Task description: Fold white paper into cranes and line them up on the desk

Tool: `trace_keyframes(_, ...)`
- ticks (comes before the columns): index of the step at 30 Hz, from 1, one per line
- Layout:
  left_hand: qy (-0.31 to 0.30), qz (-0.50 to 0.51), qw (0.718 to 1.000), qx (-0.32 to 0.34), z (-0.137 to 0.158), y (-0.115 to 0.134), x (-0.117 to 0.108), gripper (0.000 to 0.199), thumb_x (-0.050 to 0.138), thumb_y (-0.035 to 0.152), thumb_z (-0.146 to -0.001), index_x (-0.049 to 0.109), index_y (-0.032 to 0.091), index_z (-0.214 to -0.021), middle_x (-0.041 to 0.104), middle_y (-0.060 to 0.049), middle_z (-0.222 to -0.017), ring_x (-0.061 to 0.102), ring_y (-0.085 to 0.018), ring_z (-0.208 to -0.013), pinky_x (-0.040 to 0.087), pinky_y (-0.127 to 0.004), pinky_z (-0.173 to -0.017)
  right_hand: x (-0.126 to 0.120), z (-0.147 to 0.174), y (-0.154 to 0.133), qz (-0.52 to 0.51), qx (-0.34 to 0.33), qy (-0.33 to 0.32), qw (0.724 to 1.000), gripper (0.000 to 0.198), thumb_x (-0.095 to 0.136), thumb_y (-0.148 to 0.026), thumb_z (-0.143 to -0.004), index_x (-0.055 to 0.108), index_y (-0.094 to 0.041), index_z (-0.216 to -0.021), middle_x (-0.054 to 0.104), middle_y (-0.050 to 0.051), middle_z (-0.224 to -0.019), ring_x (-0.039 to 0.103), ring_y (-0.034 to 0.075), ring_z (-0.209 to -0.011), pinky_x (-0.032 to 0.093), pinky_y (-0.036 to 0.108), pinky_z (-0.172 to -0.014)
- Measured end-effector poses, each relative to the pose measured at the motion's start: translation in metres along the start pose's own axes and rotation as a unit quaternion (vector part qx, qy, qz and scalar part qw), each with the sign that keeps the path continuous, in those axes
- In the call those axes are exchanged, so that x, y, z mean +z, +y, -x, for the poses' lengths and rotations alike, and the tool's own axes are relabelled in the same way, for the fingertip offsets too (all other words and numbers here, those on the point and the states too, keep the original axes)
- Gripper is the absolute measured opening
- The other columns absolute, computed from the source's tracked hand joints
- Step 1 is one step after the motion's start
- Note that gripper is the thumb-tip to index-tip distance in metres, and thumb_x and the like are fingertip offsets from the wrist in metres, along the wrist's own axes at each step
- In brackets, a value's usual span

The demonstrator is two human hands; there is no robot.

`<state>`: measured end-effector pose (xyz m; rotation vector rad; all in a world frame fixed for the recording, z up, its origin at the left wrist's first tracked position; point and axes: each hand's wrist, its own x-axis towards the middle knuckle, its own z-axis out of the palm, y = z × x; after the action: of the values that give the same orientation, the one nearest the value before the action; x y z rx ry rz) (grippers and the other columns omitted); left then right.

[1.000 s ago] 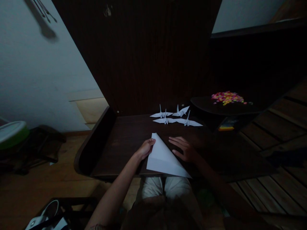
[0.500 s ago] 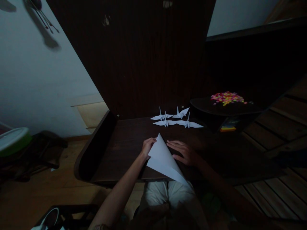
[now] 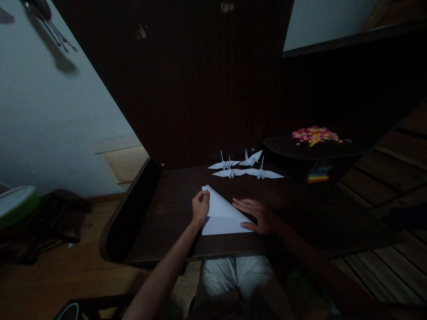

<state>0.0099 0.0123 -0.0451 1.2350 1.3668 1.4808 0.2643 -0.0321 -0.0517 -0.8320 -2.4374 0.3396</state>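
Note:
A white sheet of paper [image 3: 222,218], folded over on a diagonal, lies on the dark wooden desk [image 3: 173,195] near its front edge. My left hand [image 3: 201,205] is closed on the sheet's upper left corner, thumb and fingers pinched together. At the sheet's right side, my right hand [image 3: 258,215] rests with fingers stretched out, its thumb touching the right corner. Several white origami cranes [image 3: 230,172] stand in two rows behind the paper, toward the back panel.
On a raised rounded shelf [image 3: 283,149] at the right sits a pile of small colourful pieces [image 3: 315,134]. Below it is a yellow-edged item [image 3: 317,178]. A raised side board [image 3: 128,209] bounds the desk's left. A green-and-white tub [image 3: 18,204] stands far left.
The folded paper has turned and come to lie flat on the desk, its lower edge now level with the desk front. My left hand has shifted slightly left; my right thumb now touches the paper.

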Motion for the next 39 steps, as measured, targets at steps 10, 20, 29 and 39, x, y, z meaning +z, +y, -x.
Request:
trace_keyframes(10, -0.042, -0.077, 0.993, 0.081, -0.006, 0.011, 0.002, 0.017, 0.055, 0.033, -0.083, 0.061, 0.017, -0.087, 0.069, -0.009, -0.098, 0.064, -0.022, -0.091, 0.048, -0.032, -0.082, 0.009, -0.001, 0.008, 0.025, 0.019, 0.050, 0.998, 0.059, 0.057, -0.026, -0.087, 0.040, -0.023, -0.144, 0.052, 0.011, -0.140, 0.052, 0.028, -0.123, 0.047, 0.048, -0.098)
trace_keyframes(20, -0.263, -0.362, 0.800, 0.401, -0.007, 0.041, -0.010, 0.037, 0.048, 0.024, -0.088, 0.054, 0.017, -0.123, 0.048, -0.014, -0.141, 0.039, -0.028, -0.133, 0.031, -0.047, -0.110, 0.009, -0.004, 0.017, 0.032, 0.013, -0.061, 0.998, 0.066, 0.050, -0.013, -0.079, 0.040, -0.021, -0.144, 0.043, 0.012, -0.146, 0.045, 0.029, -0.131, 0.038, 0.054, -0.101)
trace_keyframes(29, -0.446, -0.463, 0.701, 0.309, -0.012, 0.045, -0.018, 0.076, 0.048, 0.064, -0.086, 0.040, 0.013, -0.142, 0.030, -0.019, -0.152, 0.018, -0.035, -0.143, 0.014, -0.054, -0.115, 0.006, -0.019, 0.025, -0.021, -0.042, -0.098, 0.994, 0.079, 0.043, -0.005, -0.069, 0.036, -0.020, -0.146, 0.037, 0.011, -0.150, 0.036, 0.025, -0.138, 0.035, 0.052, -0.105)
trace_keyframes(39, -0.469, -0.464, 0.697, 0.279, -0.013, 0.018, -0.026, 0.095, 0.059, 0.066, -0.076, 0.025, 0.016, -0.149, 0.024, -0.018, -0.154, 0.013, -0.035, -0.144, 0.011, -0.054, -0.115, 0.007, -0.042, 0.022, -0.021, -0.080, -0.116, 0.990, 0.061, 0.053, -0.025, -0.086, 0.037, -0.017, -0.145, 0.037, 0.014, -0.149, 0.029, 0.028, -0.141, 0.029, 0.054, -0.110)
